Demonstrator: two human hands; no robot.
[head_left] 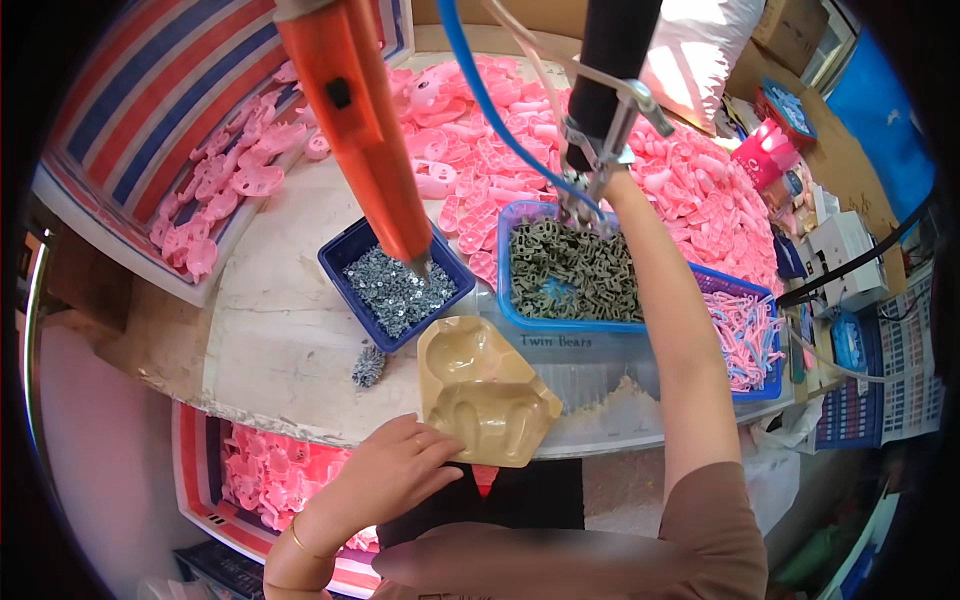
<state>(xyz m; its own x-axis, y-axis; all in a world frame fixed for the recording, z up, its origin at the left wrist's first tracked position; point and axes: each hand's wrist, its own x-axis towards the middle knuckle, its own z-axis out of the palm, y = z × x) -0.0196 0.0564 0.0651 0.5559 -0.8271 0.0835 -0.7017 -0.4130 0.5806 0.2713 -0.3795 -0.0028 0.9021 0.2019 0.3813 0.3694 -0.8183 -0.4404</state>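
My left hand (400,462) lies with its fingers stretched out at the lower left edge of a tan moulded holder (487,385), whose hollows hold nothing I can see. My right arm reaches far forward over a light-blue tray (515,312) of dark olive clip-like parts (570,265). Beyond the tray, my right hand (622,187) is mostly covered by a hanging black tool (612,70) with metal fittings; its fingers do not show. An orange power screwdriver (360,130) hangs tip down over a dark-blue bin (335,290) of small silvery screws (398,290).
Pink plastic parts (500,150) are heaped along the back. More lie in striped bags at left (215,190) and below (270,475). A blue basket (765,385) holds pink and lilac sticks. A cluster of screws (369,366) sits beside the holder. A blue hose (475,85) hangs overhead.
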